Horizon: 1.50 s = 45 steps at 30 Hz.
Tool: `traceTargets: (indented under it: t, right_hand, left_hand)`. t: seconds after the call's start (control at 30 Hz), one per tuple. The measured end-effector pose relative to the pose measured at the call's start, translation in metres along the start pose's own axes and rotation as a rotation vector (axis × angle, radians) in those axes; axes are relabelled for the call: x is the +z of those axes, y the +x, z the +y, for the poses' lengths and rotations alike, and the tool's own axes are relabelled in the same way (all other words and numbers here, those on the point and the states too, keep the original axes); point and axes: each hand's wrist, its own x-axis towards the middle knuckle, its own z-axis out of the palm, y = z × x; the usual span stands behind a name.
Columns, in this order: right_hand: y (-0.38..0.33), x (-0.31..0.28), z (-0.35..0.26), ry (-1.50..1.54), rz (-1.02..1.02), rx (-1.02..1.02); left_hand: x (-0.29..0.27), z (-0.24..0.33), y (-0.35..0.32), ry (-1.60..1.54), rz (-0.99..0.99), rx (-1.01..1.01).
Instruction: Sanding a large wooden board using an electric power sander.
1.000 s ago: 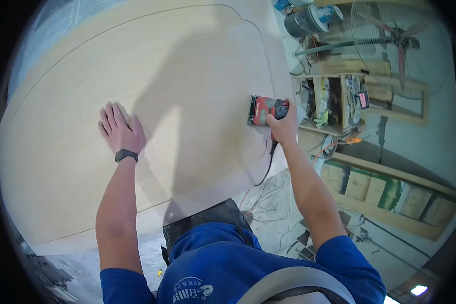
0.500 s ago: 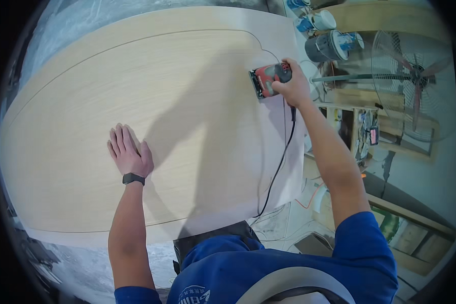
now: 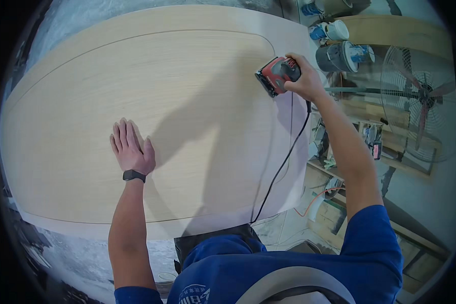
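The right hand point(image 3: 303, 78) was closed around a red and black power sander point(image 3: 277, 74), which sat flat on a large pale wooden panel point(image 3: 187, 101) at about one o'clock in the view, close to the panel's right-hand rim and on a thin dark line that ran round the panel just inside its edge. A black cord point(image 3: 283, 157) dropped from the sander toward six o'clock, crossed the wood and left it at the near edge. The left hand point(image 3: 130, 149) lay open, palm down and fingers together, pressed flat on the panel at about nine o'clock from the middle, well apart from the sander; a black wristband point(image 3: 134, 176) circled that wrist. The person's shadow fell across the wood between the two hands. Beyond the panel's right edge, at about two o'clock, stood several paint cans point(image 3: 339, 53) with blue labels, and at three o'clock a round caged fan point(image 3: 420, 101). Cluttered wooden shelving point(image 3: 359, 152) sat below the fan, near the right forearm. A blue shirt point(image 3: 289, 263) filled the six o'clock edge.
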Motion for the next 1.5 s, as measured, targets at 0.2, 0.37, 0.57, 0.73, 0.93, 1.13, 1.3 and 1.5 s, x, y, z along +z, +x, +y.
traceTargets:
  t: [0.2,0.37,0.57,0.73,0.93,1.13,1.3,1.5]
  right_hand:
    - [0.009,0.002,-0.007,0.018,-0.041,-0.027]
    - [0.009,0.023,-0.031,0.000,0.079,0.214]
    - [0.026,0.030,-0.057,-0.032,0.141,0.395]
    - [0.054,0.031,-0.056,-0.038,0.125,0.441]
    - [0.070,0.026,-0.052,-0.039,0.082,0.373]
    - [0.078,0.022,-0.055,-0.034,-0.051,-0.015]
    - [0.084,0.025,-0.075,-0.010,-0.100,-0.170]
    - [0.077,0.021,-0.054,-0.034,-0.029,-0.053]
  left_hand:
    - [0.000,0.001,0.002,0.011,0.007,0.008]
    - [-0.002,0.002,0.001,0.006,0.000,0.005]
    - [-0.004,0.004,0.000,0.002,-0.026,0.002]
    - [-0.004,0.006,-0.003,-0.009,-0.022,-0.004]
    - [-0.007,0.011,-0.007,-0.030,-0.039,-0.014]
    - [-0.005,0.011,-0.009,-0.046,-0.060,-0.019]
    - [-0.007,0.013,-0.011,-0.031,-0.088,-0.039]
    - [-0.004,0.012,-0.009,-0.043,-0.072,-0.023]
